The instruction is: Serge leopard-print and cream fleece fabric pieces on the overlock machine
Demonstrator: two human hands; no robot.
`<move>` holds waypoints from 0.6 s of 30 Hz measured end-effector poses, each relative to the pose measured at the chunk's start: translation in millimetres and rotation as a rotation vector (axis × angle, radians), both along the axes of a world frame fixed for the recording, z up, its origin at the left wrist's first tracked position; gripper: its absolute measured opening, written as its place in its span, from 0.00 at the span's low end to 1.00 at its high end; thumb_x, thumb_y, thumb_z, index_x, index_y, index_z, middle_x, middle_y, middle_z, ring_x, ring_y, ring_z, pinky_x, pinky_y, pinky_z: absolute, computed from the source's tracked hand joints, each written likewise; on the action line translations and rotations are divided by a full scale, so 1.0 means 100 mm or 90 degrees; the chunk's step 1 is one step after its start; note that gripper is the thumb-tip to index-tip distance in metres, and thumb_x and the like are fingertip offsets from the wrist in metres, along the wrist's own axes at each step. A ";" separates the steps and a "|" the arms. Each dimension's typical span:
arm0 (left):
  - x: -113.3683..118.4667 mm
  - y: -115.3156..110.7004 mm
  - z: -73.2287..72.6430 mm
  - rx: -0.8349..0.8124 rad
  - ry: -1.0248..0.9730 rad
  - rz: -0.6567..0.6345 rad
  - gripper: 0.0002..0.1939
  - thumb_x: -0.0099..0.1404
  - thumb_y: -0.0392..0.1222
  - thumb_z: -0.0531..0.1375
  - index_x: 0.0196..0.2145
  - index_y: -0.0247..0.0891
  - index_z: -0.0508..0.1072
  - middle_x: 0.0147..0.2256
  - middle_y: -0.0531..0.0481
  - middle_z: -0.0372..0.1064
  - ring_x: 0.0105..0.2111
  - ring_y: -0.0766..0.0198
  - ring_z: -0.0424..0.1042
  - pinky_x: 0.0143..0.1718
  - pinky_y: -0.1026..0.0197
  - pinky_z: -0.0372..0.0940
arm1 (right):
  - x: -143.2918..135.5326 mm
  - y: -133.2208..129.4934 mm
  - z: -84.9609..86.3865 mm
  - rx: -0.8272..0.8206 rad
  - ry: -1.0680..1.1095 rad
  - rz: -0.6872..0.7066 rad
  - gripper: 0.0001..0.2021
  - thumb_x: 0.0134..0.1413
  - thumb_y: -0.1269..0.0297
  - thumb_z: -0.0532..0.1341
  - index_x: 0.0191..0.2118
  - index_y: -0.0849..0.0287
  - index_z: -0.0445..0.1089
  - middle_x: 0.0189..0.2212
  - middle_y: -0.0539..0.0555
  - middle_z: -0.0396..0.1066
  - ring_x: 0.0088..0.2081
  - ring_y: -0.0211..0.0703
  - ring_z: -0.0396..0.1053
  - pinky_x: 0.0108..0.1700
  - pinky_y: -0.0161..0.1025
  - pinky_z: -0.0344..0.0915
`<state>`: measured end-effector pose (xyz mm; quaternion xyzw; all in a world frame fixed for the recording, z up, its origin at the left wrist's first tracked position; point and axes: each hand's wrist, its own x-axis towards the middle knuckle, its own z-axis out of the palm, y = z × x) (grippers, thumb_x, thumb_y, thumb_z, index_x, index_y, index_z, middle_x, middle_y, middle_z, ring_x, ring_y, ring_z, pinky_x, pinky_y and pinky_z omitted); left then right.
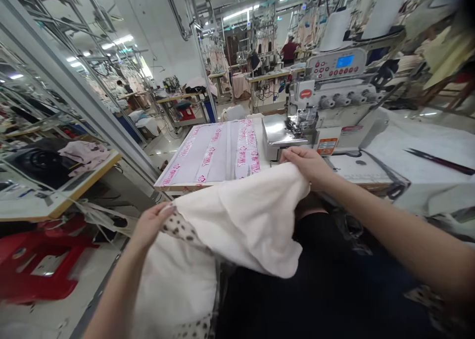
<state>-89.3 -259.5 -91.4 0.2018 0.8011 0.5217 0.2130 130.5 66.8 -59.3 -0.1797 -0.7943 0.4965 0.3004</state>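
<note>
A cream fabric piece (241,215) with a dark-spotted underside is stretched between my two hands above my lap. My left hand (153,225) is closed on its left edge, where the spotted side shows. Closed on the upper right corner is my right hand (306,165), just in front of the sewing machine (315,106). The cloth hangs in folds down to the lower left, partly over my dark-clothed legs. The machine's metal plate (278,131) lies a little beyond my right hand, and the cloth does not reach the needle area.
A table covered in printed film (211,156) stands ahead. Black tweezers or snips (441,161) lie on white material at the right. To the left are a red stool (40,265), another worktable (74,190) and a slanted metal post (85,91). A person (289,50) is far back.
</note>
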 end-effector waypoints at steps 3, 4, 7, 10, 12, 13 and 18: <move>-0.23 -0.31 0.43 -0.173 0.280 0.108 0.17 0.52 0.52 0.58 0.32 0.34 0.71 0.22 0.55 0.65 0.24 0.68 0.62 0.26 0.68 0.57 | -0.03 0.00 0.23 0.096 -0.121 0.223 0.16 0.44 0.50 0.60 0.27 0.62 0.68 0.24 0.50 0.65 0.27 0.37 0.61 0.28 0.32 0.54; -0.26 -0.38 0.56 -0.198 0.365 0.143 0.16 0.54 0.50 0.57 0.31 0.34 0.72 0.22 0.56 0.64 0.24 0.68 0.61 0.27 0.68 0.56 | -0.07 -0.03 0.29 0.144 -0.156 0.282 0.16 0.43 0.51 0.61 0.27 0.62 0.68 0.24 0.50 0.65 0.27 0.37 0.61 0.28 0.32 0.54; -0.28 -0.49 0.85 -0.181 0.470 0.214 0.16 0.57 0.49 0.53 0.36 0.34 0.71 0.25 0.56 0.65 0.26 0.70 0.61 0.28 0.70 0.56 | -0.30 -0.11 0.49 0.294 -0.120 0.229 0.18 0.47 0.51 0.58 0.21 0.62 0.65 0.19 0.48 0.60 0.24 0.35 0.58 0.26 0.32 0.51; -0.23 -0.59 1.06 -0.157 0.499 0.253 0.19 0.58 0.51 0.52 0.38 0.34 0.71 0.25 0.57 0.64 0.24 0.71 0.58 0.28 0.70 0.55 | -0.62 -0.08 0.75 0.438 -0.019 0.064 0.17 0.51 0.56 0.56 0.19 0.62 0.60 0.17 0.47 0.56 0.24 0.34 0.56 0.27 0.33 0.49; -0.19 -0.68 1.19 -0.152 0.546 0.304 0.20 0.56 0.52 0.54 0.36 0.33 0.73 0.23 0.57 0.63 0.23 0.72 0.56 0.27 0.70 0.54 | -0.81 -0.08 0.92 0.507 -0.011 0.028 0.15 0.51 0.61 0.56 0.18 0.62 0.58 0.18 0.47 0.55 0.25 0.35 0.56 0.28 0.33 0.49; -0.16 -0.74 1.25 -0.153 0.573 0.332 0.20 0.54 0.52 0.55 0.35 0.32 0.73 0.21 0.57 0.62 0.22 0.72 0.55 0.26 0.70 0.53 | -0.88 -0.10 0.98 0.531 -0.005 0.021 0.14 0.51 0.62 0.56 0.19 0.62 0.58 0.18 0.48 0.56 0.26 0.36 0.57 0.28 0.34 0.49; 0.14 -1.26 1.32 -0.215 0.714 0.371 0.22 0.56 0.54 0.53 0.33 0.31 0.73 0.19 0.57 0.59 0.22 0.73 0.57 0.25 0.70 0.51 | -0.95 -0.45 0.96 0.593 0.013 0.039 0.15 0.55 0.60 0.52 0.20 0.60 0.58 0.21 0.51 0.57 0.27 0.38 0.58 0.29 0.36 0.52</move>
